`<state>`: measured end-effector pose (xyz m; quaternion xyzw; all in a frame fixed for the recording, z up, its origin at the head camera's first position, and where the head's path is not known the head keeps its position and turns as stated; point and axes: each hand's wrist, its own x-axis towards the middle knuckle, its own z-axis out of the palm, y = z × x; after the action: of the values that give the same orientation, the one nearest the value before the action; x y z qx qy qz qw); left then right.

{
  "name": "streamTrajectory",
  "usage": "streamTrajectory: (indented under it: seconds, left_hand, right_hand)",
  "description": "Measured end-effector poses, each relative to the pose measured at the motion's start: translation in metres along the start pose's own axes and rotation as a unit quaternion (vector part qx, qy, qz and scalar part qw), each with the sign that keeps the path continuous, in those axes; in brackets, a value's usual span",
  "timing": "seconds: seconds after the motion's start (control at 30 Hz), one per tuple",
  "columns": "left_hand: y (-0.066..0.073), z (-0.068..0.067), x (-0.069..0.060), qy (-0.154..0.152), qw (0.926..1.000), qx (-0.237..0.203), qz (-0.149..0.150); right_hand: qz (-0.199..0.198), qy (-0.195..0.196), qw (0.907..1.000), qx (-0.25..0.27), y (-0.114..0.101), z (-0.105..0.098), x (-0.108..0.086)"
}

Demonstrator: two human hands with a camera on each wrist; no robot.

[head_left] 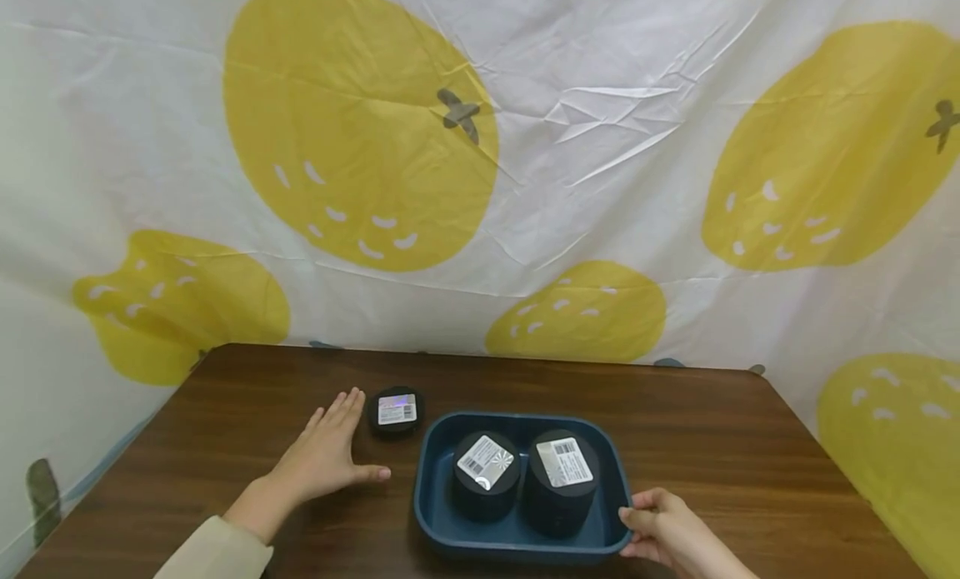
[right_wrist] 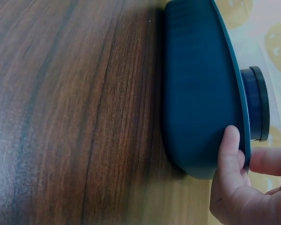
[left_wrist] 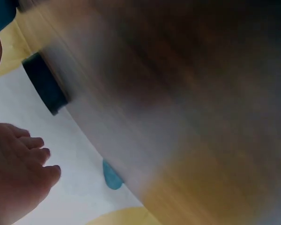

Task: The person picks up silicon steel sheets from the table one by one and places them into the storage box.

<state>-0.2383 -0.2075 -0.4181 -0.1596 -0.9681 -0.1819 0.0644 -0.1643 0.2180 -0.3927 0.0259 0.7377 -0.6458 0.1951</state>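
Observation:
A dark blue rectangular tray (head_left: 517,549) stands on the table, and two stacks of black round containers (head_left: 486,497) (head_left: 561,506) with white labels on top sit inside it. At the tray's right front corner my right hand (head_left: 666,531) pinches the rim between thumb and fingers; the right wrist view shows this right hand (right_wrist: 246,190) against the tray's side (right_wrist: 201,93). My left hand (head_left: 324,456) is left of the tray with straight fingers and the thumb spread, holding nothing. Just beyond it lies a single black round container (head_left: 396,422) with a label, apart from the fingers.
The brown wooden table (head_left: 690,429) stretches out on both sides of the tray. Behind it hangs a white cloth (head_left: 600,171) printed with yellow fruit, meeting the table's far edge. The left wrist view is partly blurred.

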Motion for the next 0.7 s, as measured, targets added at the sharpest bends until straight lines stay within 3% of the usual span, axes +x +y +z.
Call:
streamTrajectory:
  seconds: [0.33, 0.57, 0.7]
  left_hand:
    - [-0.005, 0.002, 0.024, -0.032, 0.9979, -0.055, -0.015]
    - [-0.009, 0.005, 0.039, -0.015, 0.9913, -0.126, -0.036]
    - [-0.011, 0.008, 0.046, -0.021, 0.9908, -0.129, -0.037]
  right_hand:
    - [0.006, -0.001, 1.0, 0.004, -0.002, -0.001, -0.001]
    - [0.026, -0.004, 0.9996, 0.012, -0.002, -0.001, 0.0]
    - [0.028, -0.004, 0.9995, 0.01, -0.003, -0.001, 0.001]
